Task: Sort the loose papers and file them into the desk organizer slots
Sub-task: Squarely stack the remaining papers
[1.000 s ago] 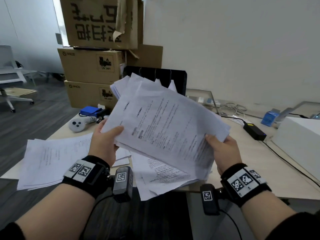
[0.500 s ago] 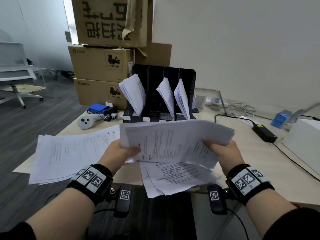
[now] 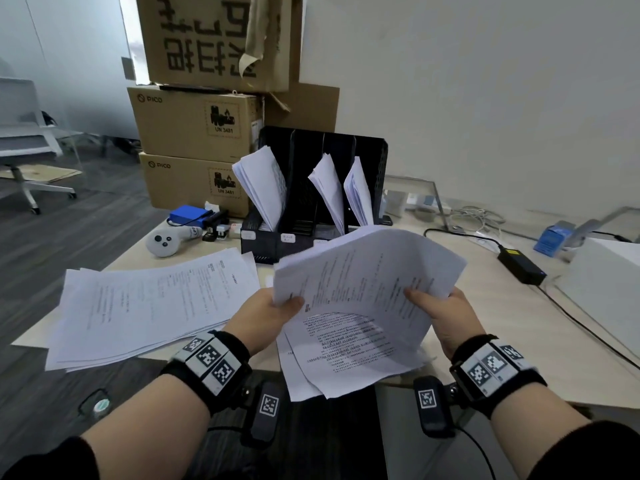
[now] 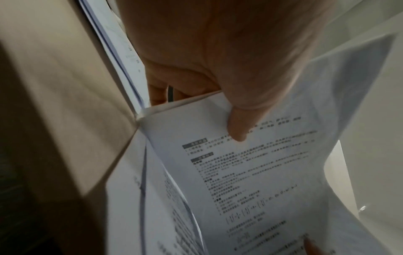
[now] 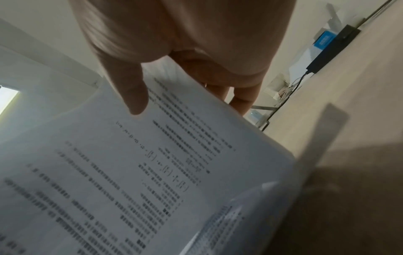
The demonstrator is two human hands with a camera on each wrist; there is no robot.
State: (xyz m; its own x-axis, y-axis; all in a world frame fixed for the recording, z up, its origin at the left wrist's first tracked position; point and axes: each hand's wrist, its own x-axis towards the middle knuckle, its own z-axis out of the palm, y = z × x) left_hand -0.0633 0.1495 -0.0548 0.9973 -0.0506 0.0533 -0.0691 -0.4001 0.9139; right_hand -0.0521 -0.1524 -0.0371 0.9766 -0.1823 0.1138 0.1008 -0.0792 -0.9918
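The bundle of papers (image 3: 367, 282) has come down from in front of the face, so the black organizer (image 3: 322, 188) far behind it now shows, with papers in three slots. The left hand (image 3: 266, 313) and right hand (image 3: 440, 317) each pinch a side, thumbs on top. It looks ready for a slot, though I cannot tell which.

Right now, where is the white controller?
In the head view, the white controller lies on the desk at far left, left of the black organizer, beyond the left paper pile.
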